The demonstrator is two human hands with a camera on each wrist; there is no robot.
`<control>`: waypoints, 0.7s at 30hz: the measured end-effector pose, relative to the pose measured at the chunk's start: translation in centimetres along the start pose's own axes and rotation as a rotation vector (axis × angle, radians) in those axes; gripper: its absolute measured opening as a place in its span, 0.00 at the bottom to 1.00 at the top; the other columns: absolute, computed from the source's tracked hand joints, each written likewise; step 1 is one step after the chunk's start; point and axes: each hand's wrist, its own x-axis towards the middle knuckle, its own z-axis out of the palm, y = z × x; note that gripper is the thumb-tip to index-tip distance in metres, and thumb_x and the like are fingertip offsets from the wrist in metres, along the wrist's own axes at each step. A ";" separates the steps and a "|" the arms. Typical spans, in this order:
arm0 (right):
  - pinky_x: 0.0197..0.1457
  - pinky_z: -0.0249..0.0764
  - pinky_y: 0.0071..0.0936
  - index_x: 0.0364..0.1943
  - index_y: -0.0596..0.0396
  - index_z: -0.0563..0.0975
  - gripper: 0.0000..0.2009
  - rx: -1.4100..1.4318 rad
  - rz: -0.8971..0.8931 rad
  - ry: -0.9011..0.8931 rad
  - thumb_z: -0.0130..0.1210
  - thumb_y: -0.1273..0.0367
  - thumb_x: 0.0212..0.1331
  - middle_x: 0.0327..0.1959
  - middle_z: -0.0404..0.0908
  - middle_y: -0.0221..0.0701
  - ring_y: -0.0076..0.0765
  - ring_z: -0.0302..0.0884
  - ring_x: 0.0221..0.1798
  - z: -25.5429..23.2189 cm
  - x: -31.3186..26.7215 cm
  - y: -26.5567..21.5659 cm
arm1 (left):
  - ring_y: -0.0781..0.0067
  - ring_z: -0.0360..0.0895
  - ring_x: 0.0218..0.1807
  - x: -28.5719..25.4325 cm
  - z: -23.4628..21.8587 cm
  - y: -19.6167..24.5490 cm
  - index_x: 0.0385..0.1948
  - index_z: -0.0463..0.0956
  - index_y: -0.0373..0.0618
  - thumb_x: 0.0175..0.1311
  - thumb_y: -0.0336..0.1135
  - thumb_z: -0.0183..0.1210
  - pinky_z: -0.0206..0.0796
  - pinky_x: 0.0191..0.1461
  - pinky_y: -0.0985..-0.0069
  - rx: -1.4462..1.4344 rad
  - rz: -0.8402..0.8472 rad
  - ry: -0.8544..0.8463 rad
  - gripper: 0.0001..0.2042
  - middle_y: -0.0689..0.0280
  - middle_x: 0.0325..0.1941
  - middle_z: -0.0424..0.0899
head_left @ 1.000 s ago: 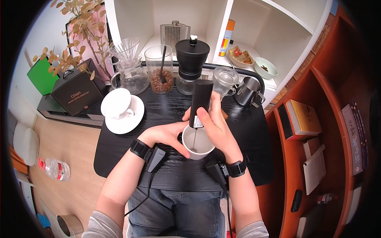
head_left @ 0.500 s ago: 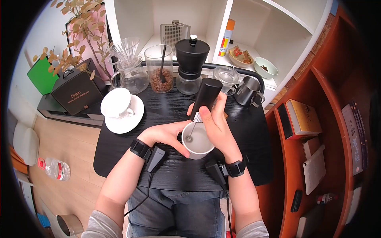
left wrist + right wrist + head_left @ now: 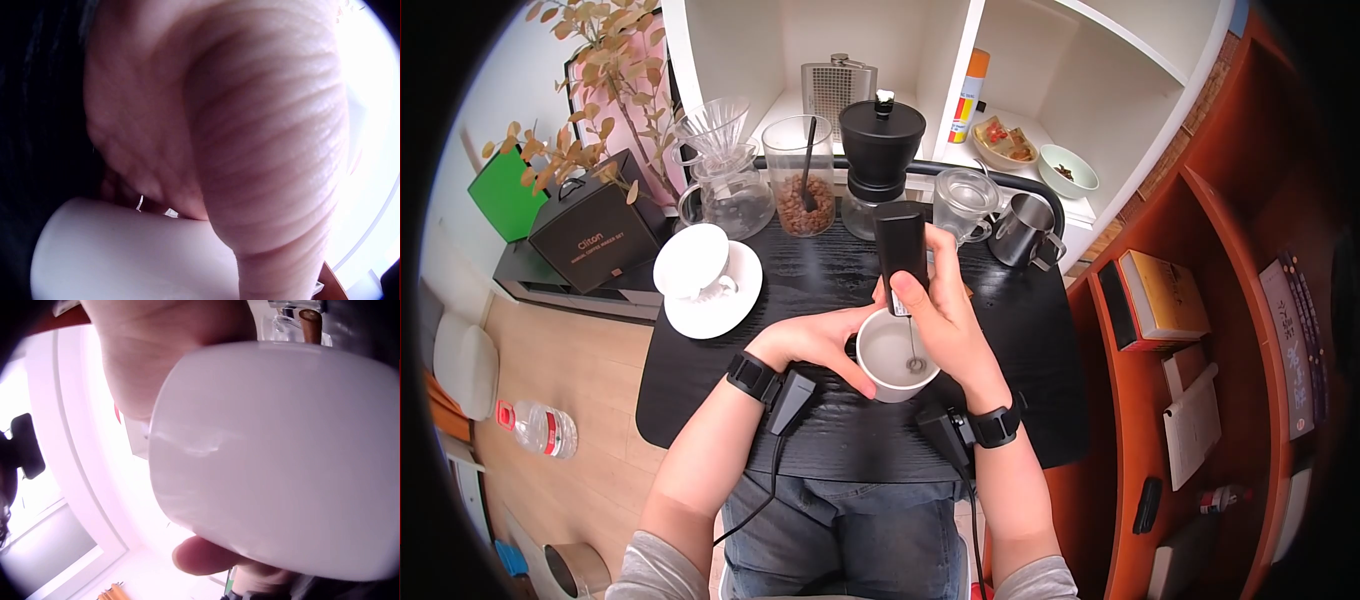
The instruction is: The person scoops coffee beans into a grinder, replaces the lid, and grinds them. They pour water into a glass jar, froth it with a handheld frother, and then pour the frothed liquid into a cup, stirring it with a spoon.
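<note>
In the head view, my left hand (image 3: pixel 825 338) grips a white cup (image 3: pixel 897 392) low over the black table, the thumb along its near side and the other fingers mostly hidden behind. My right hand (image 3: pixel 943 318) holds a black handheld milk frother (image 3: pixel 902 245) above the cup, thumb pressed to the handle. The frother's thin shaft reaches down inside, where its round wire whisk (image 3: pixel 915 366) is near the cup's right inner wall. The cup's smooth outside (image 3: pixel 275 456) fills much of the right wrist view. A large thumb (image 3: pixel 269 156) covers part of the cup in the left wrist view.
On the black table (image 3: pixel 730 400), a white cup (image 3: pixel 692 262) lies tipped on a saucer (image 3: pixel 730 318). Along the back stand a glass dripper server (image 3: pixel 735 205), a jar of beans (image 3: pixel 805 205), a black grinder (image 3: pixel 882 140), a glass cup (image 3: pixel 965 205) and a steel pitcher (image 3: pixel 1025 230).
The frother handle leaned right half a second ago and now leans left. Its whisk has swung from the left side of the cup to the right. The left hand and cup have stayed put.
</note>
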 end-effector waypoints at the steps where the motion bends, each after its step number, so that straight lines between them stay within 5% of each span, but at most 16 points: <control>1: 0.44 0.68 0.24 0.60 0.56 0.55 0.23 -0.051 -0.062 0.036 0.47 0.62 0.67 0.37 0.72 0.33 0.24 0.71 0.37 0.0 0.1 0.4 | 0.75 0.64 0.60 0.0 0.1 0.2 0.60 0.61 0.40 0.41 0.30 0.72 0.53 0.65 0.75 0.006 0.018 0.008 0.39 0.65 0.56 0.72; 6: 0.46 0.68 0.25 0.58 0.55 0.52 0.23 -0.150 -0.179 0.112 0.45 0.60 0.67 0.36 0.72 0.34 0.25 0.71 0.39 0.3 0.2 0.7 | 0.75 0.63 0.61 0.0 0.1 0.5 0.61 0.60 0.40 0.41 0.30 0.72 0.52 0.66 0.75 -0.014 0.012 0.011 0.40 0.65 0.58 0.71; 21: 0.46 0.69 0.25 0.58 0.60 0.51 0.25 -0.041 -0.045 0.050 0.46 0.61 0.67 0.35 0.74 0.36 0.28 0.73 0.38 0.3 0.1 0.9 | 0.76 0.67 0.56 -0.1 -0.1 0.1 0.56 0.64 0.38 0.42 0.30 0.72 0.58 0.61 0.76 0.023 -0.040 -0.009 0.35 0.65 0.52 0.75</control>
